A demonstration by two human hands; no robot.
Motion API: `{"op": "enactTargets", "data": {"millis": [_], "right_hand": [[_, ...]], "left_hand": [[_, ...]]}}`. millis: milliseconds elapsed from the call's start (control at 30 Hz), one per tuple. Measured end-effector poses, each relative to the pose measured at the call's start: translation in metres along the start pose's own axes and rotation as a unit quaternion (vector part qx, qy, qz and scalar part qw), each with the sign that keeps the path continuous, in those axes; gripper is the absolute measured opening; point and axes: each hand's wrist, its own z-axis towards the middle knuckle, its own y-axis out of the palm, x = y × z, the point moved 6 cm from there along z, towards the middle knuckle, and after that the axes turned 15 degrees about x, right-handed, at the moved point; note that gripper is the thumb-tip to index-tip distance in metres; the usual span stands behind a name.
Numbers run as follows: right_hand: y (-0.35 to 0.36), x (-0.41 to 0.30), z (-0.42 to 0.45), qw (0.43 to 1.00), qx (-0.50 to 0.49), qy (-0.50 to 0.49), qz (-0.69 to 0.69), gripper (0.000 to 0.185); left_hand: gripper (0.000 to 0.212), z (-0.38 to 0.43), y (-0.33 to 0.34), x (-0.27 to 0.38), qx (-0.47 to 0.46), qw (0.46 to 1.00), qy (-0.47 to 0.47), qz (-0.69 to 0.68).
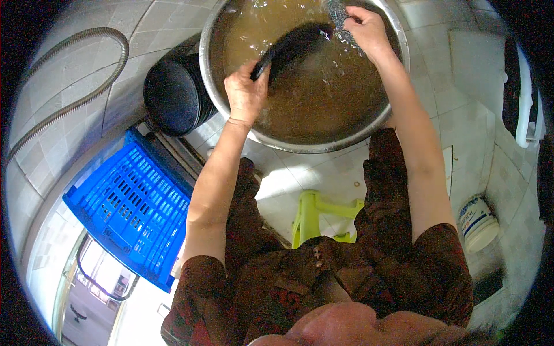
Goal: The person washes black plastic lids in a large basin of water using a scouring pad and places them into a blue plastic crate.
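A wide metal basin (311, 148) stands before me, filled with murky brown water (316, 121). My left hand (247, 91) grips the near-left edge of a black round dish (294, 47), thumb over its rim. Much of that dish lies under the water, so its full shape is hidden. At the basin's far right, my right hand (368, 32) pinches a grey mesh scourer (337, 15) close to the dish's far end. Whether the scourer touches the dish is unclear. Light glints off the rippled water around both hands.
Nested black round vessels (173, 97) lie on their side left of the basin. A blue slatted plastic basket (134, 207) is tilted nearer on the left. A flexible hose (124, 47) loops along the tiled wall. Between my legs is a lime-green stool (308, 216); a white tub (478, 225) is at right.
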Motion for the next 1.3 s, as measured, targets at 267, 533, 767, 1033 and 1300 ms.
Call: {"op": "enactTargets", "data": {"millis": [267,533,767,1033,1300], "right_hand": [[0.064,-0.079,-0.091,0.982,-0.104,-0.146,0.061,0.029],[0.141,-0.059,-0.080,0.936,-0.187,-0.279,-0.102,0.035],[0.099,-0.011,-0.111,0.902,-0.312,-0.166,-0.248,0.032],[0.116,-0.086,-0.162,0.948,-0.168,-0.269,0.012,0.018],[0.092,-0.066,-0.200,0.896,-0.366,-0.249,0.033,0.020]], "left_hand": [[0.034,-0.029,-0.005,-0.050,0.044,0.937,-0.335,-0.088],[0.031,-0.072,0.014,-0.082,0.072,0.872,-0.436,-0.210],[0.028,-0.087,0.019,-0.093,0.153,0.764,-0.547,-0.305],[0.030,-0.087,0.020,-0.099,0.096,0.738,-0.584,-0.324],[0.025,-0.081,0.004,-0.095,0.137,0.703,-0.629,-0.303]]}}
